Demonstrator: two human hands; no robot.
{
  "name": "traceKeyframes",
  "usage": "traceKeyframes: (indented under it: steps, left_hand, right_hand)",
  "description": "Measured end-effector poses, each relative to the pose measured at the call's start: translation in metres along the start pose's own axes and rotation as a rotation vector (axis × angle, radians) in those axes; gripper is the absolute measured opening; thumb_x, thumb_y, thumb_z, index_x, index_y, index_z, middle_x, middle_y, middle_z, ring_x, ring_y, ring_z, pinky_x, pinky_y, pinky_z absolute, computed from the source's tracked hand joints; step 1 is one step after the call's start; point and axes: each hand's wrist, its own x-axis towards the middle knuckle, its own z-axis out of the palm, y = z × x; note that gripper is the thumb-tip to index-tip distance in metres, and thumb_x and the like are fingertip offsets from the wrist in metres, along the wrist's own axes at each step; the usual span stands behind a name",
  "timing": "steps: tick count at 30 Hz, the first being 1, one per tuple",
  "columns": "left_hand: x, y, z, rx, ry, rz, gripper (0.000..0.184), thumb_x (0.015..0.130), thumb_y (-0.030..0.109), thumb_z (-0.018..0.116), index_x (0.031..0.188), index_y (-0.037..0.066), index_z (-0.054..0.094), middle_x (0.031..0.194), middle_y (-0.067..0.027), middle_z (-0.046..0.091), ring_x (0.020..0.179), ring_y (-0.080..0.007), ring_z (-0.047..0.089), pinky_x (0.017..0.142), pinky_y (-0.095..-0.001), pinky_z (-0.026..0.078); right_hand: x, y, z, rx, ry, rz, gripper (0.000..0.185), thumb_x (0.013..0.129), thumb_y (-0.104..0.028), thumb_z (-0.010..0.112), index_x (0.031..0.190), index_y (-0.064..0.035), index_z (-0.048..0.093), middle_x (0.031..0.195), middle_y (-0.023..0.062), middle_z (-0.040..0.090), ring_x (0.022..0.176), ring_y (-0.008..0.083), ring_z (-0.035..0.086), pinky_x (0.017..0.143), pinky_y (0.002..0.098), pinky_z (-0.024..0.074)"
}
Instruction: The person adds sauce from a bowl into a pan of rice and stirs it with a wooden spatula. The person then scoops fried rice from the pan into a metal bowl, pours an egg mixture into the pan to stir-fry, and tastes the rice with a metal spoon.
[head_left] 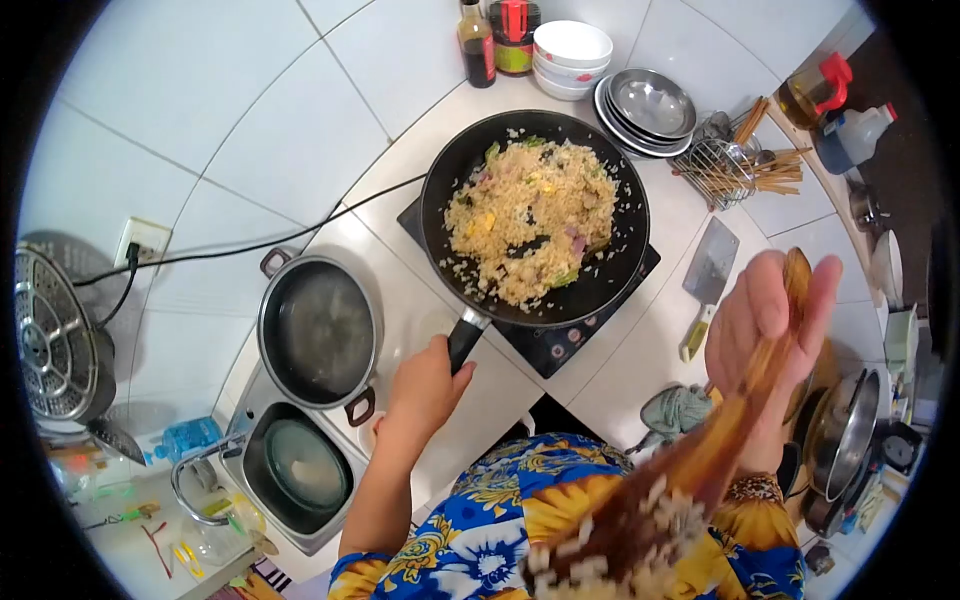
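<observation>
A black frying pan (pixel 633 240) full of fried rice (pixel 530 220) sits on a black induction cooker (pixel 560 350). The rice has bits of egg, green and purple pieces in it. My left hand (pixel 422 390) is closed around the pan's handle (pixel 466 338). Raised to the right of the pan and close to the camera, my right hand (pixel 765 330) grips a wooden spatula (pixel 735 430). The spatula slants down toward the left, and rice grains cling to its blurred lower end.
A steel pot (pixel 320 330) stands left of the pan, above a sink (pixel 300 470). Behind are bowls (pixel 572 50), plates (pixel 650 105) and bottles (pixel 476 45). A cleaver (pixel 711 262), cloth (pixel 675 412) and chopstick basket (pixel 718 172) lie right.
</observation>
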Motion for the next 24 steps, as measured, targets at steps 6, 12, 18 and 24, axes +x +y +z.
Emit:
traceKeyframes:
  steps: [6,12,18,24]
  left_hand:
    - [0.003,0.007,-0.004,-0.045,-0.046,-0.052,0.042,0.084,0.029,0.068,0.109,-0.001,0.053,0.080,-0.0248,0.064,0.077,-0.0436,0.062,0.068,-0.0491,0.048]
    - [0.004,0.005,-0.001,-0.038,-0.040,-0.091,0.044,0.083,0.029,0.068,0.114,0.002,0.053,0.085,-0.0245,0.064,0.077,-0.0427,0.063,0.069,-0.0481,0.049]
    - [0.007,0.009,-0.002,-0.024,-0.079,-0.135,0.049,0.081,0.031,0.070,0.116,0.002,0.051,0.085,-0.0250,0.065,0.078,-0.0425,0.064,0.069,-0.0485,0.050]
    - [0.001,0.010,-0.002,-0.029,-0.051,-0.138,0.047,0.080,0.032,0.070,0.112,0.001,0.054,0.082,-0.0241,0.065,0.079,-0.0434,0.063,0.070,-0.0483,0.049]
  right_hand:
    - [0.021,-0.010,0.002,-0.013,-0.050,-0.038,0.072,0.097,-0.060,0.027,0.083,0.0079,0.048,0.051,0.0227,0.054,0.036,0.0283,0.057,0.029,0.0311,0.0450]
    - [0.050,-0.022,-0.033,0.045,-0.003,-0.020,0.071,0.097,-0.060,0.022,0.088,0.0059,0.047,0.052,0.0251,0.054,0.034,0.0289,0.055,0.026,0.0313,0.0403]
    - [0.075,-0.036,-0.109,-0.340,0.519,-0.075,0.049,0.099,-0.046,0.037,0.096,-0.0008,0.057,0.068,0.0180,0.064,0.041,0.0230,0.058,0.030,0.0278,0.0386]
    - [0.100,-0.018,-0.175,-1.342,0.710,0.058,0.027,0.094,-0.029,0.057,0.092,-0.0037,0.068,0.076,0.0072,0.068,0.057,0.0114,0.061,0.049,0.0219,0.0465]
